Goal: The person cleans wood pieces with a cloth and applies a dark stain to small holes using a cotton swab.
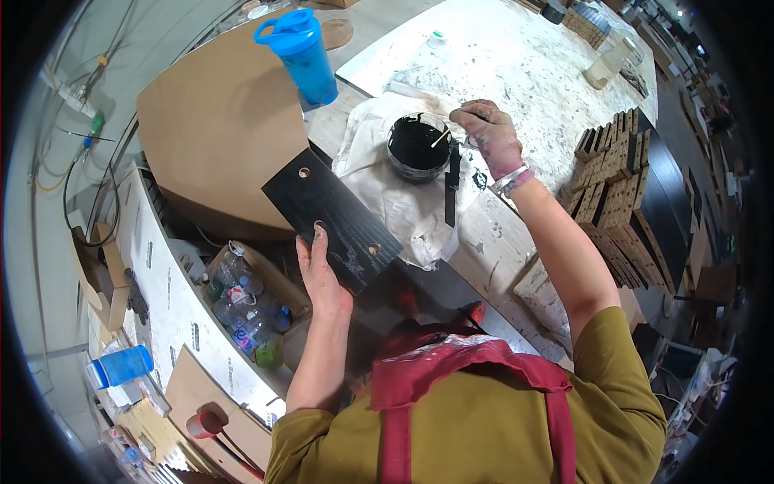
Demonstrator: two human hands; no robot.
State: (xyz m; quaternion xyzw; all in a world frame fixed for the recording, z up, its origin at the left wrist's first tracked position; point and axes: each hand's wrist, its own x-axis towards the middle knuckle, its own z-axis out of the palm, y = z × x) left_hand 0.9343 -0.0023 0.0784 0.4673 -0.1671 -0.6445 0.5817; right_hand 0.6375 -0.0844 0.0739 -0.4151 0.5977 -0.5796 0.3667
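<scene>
My left hand (322, 270) grips a flat black board (334, 218) with wood grain and round holes. The thumb lies on the board's face at one hole, and the other fingers are mostly behind it. Up on the bench, my stained right hand (488, 133) is bent closed just right of a round tub of black paint (418, 145). What its fingers hold, if anything, cannot be made out. A thin pale stick (441, 139) shows at the tub's right side. The tub stands on a crumpled white cloth (367, 149), and a narrow black strip (451, 189) lies beside it.
Left of the tub stands a blue shaker bottle (300, 60) by a large brown board (222, 121). Stacked black-faced boards (625, 198) rise at the right. Below left sit a box of plastic bottles (246, 302) and a red-headed mallet (205, 424). A jar (609, 64) stands far right.
</scene>
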